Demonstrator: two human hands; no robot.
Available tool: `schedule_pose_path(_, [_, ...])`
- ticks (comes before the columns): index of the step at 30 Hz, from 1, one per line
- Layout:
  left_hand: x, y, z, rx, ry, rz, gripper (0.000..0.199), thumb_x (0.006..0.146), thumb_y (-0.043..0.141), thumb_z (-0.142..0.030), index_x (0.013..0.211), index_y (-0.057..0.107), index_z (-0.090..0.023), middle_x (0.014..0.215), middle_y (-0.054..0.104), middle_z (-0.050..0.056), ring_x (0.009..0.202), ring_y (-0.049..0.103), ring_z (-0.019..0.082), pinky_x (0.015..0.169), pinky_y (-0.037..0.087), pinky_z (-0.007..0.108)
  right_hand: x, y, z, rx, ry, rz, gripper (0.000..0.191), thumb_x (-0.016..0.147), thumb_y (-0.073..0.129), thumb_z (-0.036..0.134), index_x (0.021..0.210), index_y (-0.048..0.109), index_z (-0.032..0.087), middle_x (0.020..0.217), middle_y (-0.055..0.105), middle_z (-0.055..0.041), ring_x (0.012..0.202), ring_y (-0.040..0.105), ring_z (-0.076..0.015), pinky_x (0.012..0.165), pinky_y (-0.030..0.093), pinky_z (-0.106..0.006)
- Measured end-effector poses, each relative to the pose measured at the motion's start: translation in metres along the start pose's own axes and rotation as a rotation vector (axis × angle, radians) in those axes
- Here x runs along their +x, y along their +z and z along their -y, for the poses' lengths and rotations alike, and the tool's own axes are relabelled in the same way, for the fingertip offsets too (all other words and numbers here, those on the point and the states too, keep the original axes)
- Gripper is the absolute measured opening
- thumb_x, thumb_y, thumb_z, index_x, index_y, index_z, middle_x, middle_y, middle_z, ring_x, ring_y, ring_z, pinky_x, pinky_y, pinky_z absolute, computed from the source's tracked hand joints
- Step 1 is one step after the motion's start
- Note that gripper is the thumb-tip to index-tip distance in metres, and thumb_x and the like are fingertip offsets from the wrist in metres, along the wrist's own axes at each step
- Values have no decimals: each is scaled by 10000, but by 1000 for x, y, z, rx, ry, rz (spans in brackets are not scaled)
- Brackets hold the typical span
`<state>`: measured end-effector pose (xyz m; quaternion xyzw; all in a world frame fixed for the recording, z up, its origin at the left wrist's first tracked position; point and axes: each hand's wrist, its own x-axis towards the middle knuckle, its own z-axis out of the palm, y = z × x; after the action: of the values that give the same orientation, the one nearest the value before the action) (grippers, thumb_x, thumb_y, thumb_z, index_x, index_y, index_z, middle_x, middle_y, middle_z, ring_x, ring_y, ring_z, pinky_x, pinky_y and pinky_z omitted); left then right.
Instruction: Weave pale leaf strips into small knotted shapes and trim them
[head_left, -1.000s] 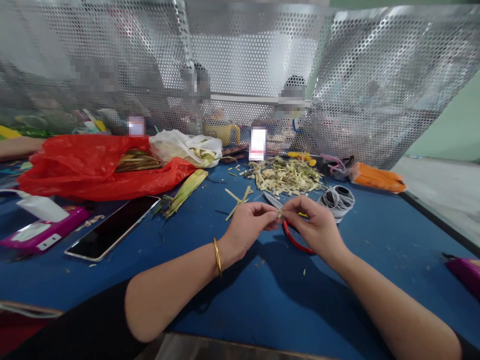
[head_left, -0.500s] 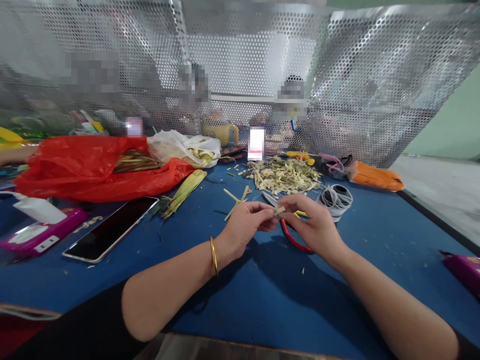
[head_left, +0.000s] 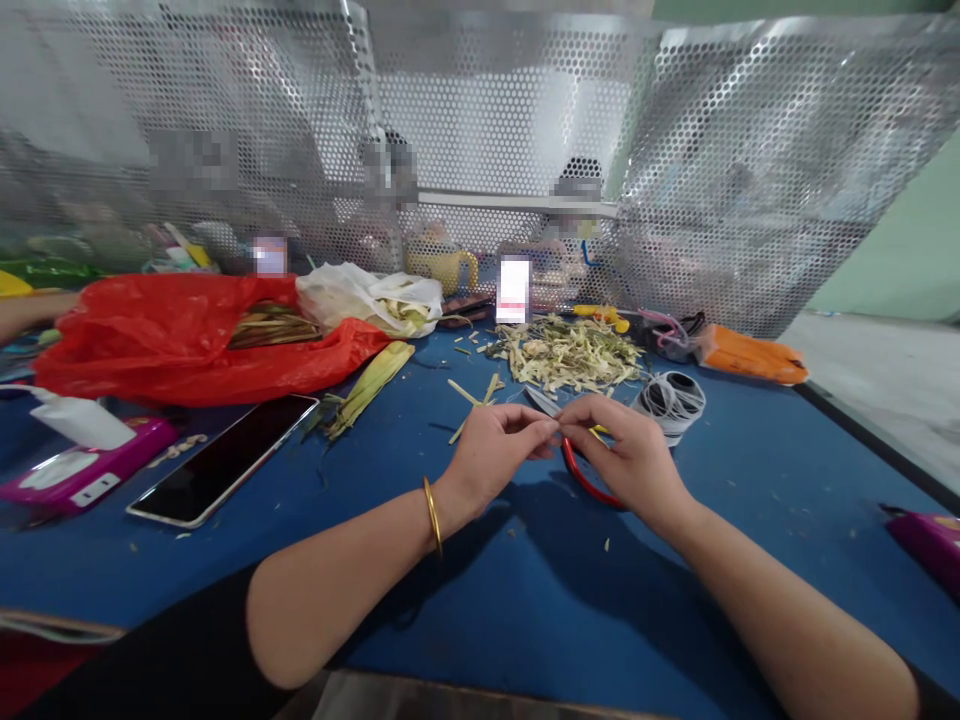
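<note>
My left hand (head_left: pixel 499 450), with a gold bangle at the wrist, is closed in a pinch. My right hand (head_left: pixel 626 445) pinches against it, fingertips meeting. A short pale leaf strip, seen between them a moment ago, is now almost wholly covered by the fingers. Red-handled scissors (head_left: pixel 589 478) lie on the table just under my right hand, partly hidden by it. Beyond my left hand are crossed leaf strips (head_left: pixel 466 393). Behind the hands sits a heap of shredded leaf pieces (head_left: pixel 570 352), and a spool of grey-white thread (head_left: pixel 670 405) stands right of my right hand.
On the left lie a red plastic bag (head_left: pixel 157 335) with dried stalks, a white bag (head_left: pixel 360 295), a husk-like leaf bundle (head_left: pixel 371 388), a phone (head_left: pixel 225 460) and a purple power strip (head_left: pixel 97 470). An orange packet (head_left: pixel 754 355) lies right. A perforated metal screen (head_left: pixel 495 110) borders the back.
The fingertips of both hands have closed together over the pale leaf strip, which showed between them before. The hands stay in nearly the same place.
</note>
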<state>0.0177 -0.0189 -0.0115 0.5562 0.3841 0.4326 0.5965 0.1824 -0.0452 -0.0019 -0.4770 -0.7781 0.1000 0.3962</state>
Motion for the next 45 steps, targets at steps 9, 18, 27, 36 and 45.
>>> schedule_pose_path(9, [-2,-4,-4,392,215,11,148,827,561,-233,753,661,-154,671,666,11,641,616,131,645,469,232,2,4,0,204,169,5,131,827,572,235,947,605,194,850,679,-27,770,619,-158,711,482,-271])
schedule_pose_path(18, [-2,-17,-11,978,498,180,204,911,446,-269,821,611,-192,833,664,13,775,592,143,680,370,244,3,-2,-4,107,238,253,175,837,572,322,759,633,177,684,634,6,650,551,-129,603,423,-226])
schedule_pose_path(27, [9,-17,-12,590,210,141,211,857,518,-317,758,650,-186,728,672,13,696,606,148,654,416,240,6,0,-2,238,340,202,248,846,546,360,704,624,173,623,612,5,601,543,-123,574,407,-224])
schedule_pose_path(36, [-3,5,1,9,-53,-22,224,722,676,-361,813,744,-168,792,720,50,738,621,169,665,466,241,4,11,7,514,534,43,273,760,619,417,703,656,152,583,616,-4,560,555,-126,554,434,-233])
schedule_pose_path(45, [-6,12,6,-358,-248,-144,244,617,767,-310,804,755,-153,827,727,76,704,632,152,695,486,258,-4,28,9,549,605,-63,259,752,620,395,679,652,149,588,644,-13,560,582,-135,548,442,-236])
